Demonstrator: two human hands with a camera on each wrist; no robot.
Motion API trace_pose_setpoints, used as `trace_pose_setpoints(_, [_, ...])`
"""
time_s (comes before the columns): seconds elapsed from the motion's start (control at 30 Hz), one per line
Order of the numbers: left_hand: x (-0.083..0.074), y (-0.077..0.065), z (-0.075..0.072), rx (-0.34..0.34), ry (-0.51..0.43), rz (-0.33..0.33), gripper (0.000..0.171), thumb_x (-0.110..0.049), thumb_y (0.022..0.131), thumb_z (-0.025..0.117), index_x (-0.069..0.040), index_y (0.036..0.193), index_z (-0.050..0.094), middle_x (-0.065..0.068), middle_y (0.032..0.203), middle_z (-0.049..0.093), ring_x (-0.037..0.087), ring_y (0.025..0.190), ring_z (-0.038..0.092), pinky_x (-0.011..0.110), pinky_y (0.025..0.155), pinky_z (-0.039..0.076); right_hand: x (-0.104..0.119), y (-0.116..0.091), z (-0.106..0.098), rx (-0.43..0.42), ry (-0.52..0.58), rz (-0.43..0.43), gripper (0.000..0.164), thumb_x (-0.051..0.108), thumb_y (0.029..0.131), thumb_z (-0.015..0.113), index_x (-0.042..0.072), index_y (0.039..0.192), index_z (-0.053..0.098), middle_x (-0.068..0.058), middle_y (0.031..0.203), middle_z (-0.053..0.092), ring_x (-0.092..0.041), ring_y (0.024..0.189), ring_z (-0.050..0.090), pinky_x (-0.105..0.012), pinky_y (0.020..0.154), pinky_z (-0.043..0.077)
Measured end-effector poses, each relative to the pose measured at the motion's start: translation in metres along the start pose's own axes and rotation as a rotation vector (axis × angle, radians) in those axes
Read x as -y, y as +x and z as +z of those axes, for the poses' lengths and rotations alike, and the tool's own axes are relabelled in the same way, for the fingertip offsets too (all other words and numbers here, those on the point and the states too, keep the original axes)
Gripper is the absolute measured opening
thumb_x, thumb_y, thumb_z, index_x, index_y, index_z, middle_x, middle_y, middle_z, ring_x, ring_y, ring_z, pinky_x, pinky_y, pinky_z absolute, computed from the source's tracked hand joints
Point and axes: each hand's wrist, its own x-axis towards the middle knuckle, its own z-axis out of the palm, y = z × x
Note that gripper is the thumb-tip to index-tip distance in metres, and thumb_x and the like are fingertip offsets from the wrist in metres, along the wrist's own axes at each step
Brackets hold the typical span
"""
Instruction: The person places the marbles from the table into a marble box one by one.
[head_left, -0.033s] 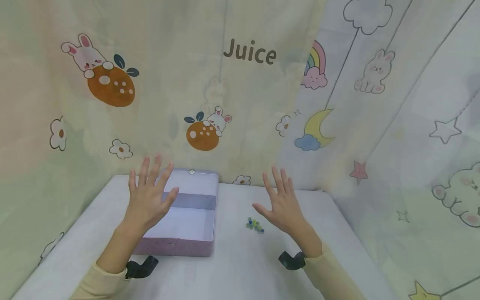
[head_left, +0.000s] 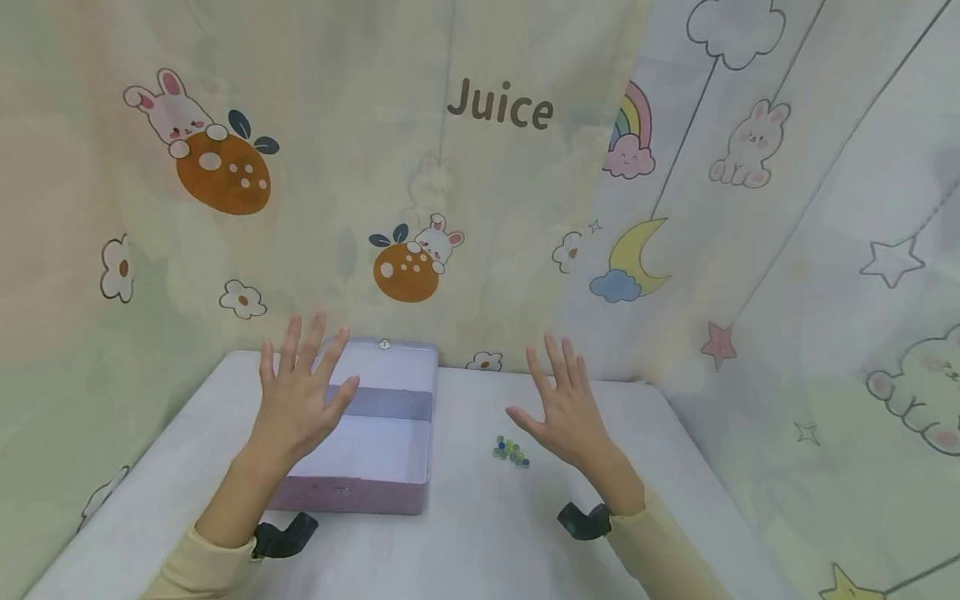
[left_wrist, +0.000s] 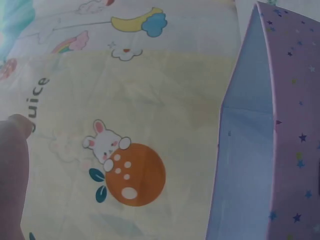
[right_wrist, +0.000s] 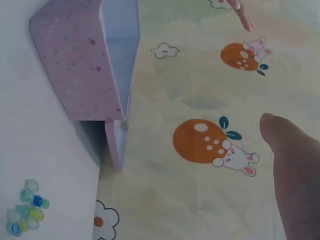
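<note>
Behind the box hangs a printed cloth (head_left: 315, 175), bunnies on orange fruit and the word "Juice" across it, the largest thing before me. Under the box spreads a white table (head_left: 480, 550). The box (head_left: 352, 495) itself is mauve, its lid (head_left: 397, 364) folded back on the far side; from my head I see its pale interior, while both wrist views show coloured stars scattered over its outside, which the head view hardly gives. My left hand (head_left: 300, 410) is raised in front of the box's left part, fingers spread, holding nothing; my right hand (head_left: 567, 418) is up to the right of the box, likewise spread and holding nothing. Each wrist view shows my own thumb, and the right one also catches fingertips of my left hand, beyond the box. Smallest are the glassy balls (head_left: 513, 455), clustered on the table right of the box; the right wrist view, unlike the left, shows them too, in blue, green, yellow and clear.
</note>
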Motion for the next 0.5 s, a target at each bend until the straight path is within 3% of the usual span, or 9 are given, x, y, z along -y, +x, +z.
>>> trace_pose_setpoints(0.23, [0.005,-0.010,0.007,0.029,0.009,-0.008,0.066,-0.047,0.093,0.043,-0.025,0.152,0.023,0.001,0.162,-0.002,0.030,0.147,-0.005,0.065,0.109,0.002,0.007,-0.007,0.013,0.050,0.040,0.015,0.092,0.063,0.085,0.052,0.017,0.154,0.012,-0.011,0.161,-0.007,-0.036,0.146,-0.005,-0.058,0.114,0.011])
trace_pose_setpoints(0.5, [0.012,-0.010,0.006,0.011,0.005,-0.008,0.068,-0.049,0.093,0.043,-0.023,0.152,0.023,0.000,0.162,-0.003,0.031,0.147,-0.003,0.065,0.108,0.004,0.010,-0.009,0.016,0.038,0.052,0.022,0.093,0.064,0.084,0.053,0.019,0.154,0.012,-0.011,0.161,-0.005,-0.035,0.147,-0.002,-0.059,0.113,0.014])
